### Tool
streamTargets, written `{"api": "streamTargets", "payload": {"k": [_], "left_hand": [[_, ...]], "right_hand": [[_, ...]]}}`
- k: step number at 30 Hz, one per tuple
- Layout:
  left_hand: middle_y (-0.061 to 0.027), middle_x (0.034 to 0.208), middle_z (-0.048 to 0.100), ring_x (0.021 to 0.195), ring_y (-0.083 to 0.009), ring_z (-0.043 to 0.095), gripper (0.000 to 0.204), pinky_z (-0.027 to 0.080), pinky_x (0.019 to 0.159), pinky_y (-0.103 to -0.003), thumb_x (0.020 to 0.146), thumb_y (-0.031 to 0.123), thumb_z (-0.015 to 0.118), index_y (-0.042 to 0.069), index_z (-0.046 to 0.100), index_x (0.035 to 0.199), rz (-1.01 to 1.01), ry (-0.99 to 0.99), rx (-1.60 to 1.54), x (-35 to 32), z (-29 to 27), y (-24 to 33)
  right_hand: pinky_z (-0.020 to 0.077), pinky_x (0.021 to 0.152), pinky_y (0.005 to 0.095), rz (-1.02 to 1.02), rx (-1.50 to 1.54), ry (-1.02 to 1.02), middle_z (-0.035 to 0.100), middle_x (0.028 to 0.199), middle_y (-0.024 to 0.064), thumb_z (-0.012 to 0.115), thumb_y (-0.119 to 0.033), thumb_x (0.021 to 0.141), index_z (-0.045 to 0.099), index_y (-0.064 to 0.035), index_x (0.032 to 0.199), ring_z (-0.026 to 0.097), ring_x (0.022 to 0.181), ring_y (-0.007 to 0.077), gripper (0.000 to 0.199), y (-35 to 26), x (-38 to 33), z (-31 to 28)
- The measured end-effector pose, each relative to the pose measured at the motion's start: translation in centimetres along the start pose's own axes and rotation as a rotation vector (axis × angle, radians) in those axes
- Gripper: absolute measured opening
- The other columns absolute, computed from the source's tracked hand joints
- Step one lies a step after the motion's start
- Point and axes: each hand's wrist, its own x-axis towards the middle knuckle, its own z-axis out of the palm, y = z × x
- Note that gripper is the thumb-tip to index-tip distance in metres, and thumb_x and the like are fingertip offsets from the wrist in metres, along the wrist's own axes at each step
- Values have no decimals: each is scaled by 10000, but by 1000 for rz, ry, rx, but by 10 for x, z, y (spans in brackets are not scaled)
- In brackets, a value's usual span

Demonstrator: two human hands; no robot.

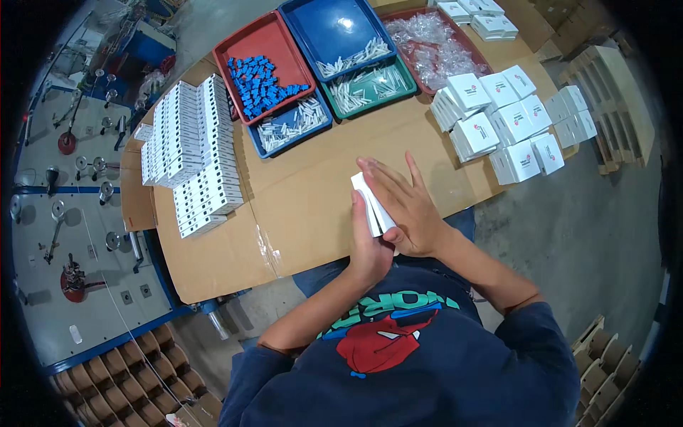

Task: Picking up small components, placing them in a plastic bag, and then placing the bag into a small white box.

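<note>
A small white box (pixel 373 206) stands on edge between my two hands, just above the near edge of the cardboard-covered table (pixel 313 185). My left hand (pixel 368 245) grips it from below and the left side. My right hand (pixel 405 203) lies flat against its right face, fingers spread and pointing away from me. Part of the box is hidden by my right palm.
Rows of stacked white boxes (pixel 192 149) stand at the left. More white boxes (pixel 505 121) sit in a cluster at the right. Trays at the far side hold blue parts (pixel 260 82), white sticks (pixel 359 60) and clear bags (pixel 434 46). Wooden pallets (pixel 619 107) lie right.
</note>
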Motion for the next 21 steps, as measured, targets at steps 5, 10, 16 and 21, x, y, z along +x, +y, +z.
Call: {"api": "streamTargets", "payload": {"k": [5,10,16,21], "left_hand": [[-91,1441,550,1321,-234,555,670,445,1109,-398,1071,611,364,128,382,1534,-1,65,-16,1,-3,-8],[-97,1466,527,1348,-267,524,636,411,1141,-435,1076,550,405,125,373,1547,-30,-29,-25,11,-10,11],[-175,1551,377,1427,-308,402,1009,333,1170,-445,856,505,695,108,175,1625,466,-98,447,26,-36,18],[-232,1617,244,1502,-341,290,1125,252,1213,-493,820,428,763,112,58,1638,599,-214,609,20,-30,30]], "right_hand": [[14,1207,688,52,-31,-171,248,1689,137,271,-696,1016,262,-62,1621,272,1548,333,877,-2,-6,-3],[88,1207,685,92,-19,-184,184,1702,162,536,-603,976,227,-64,1631,245,1553,368,903,-5,3,-13],[365,1175,524,268,628,37,231,1686,165,819,-409,851,304,-102,1615,302,1530,350,971,-5,4,-11],[443,1137,459,361,827,-73,394,1610,150,846,-257,845,436,-89,1553,432,1459,315,835,-7,8,-7]]}}
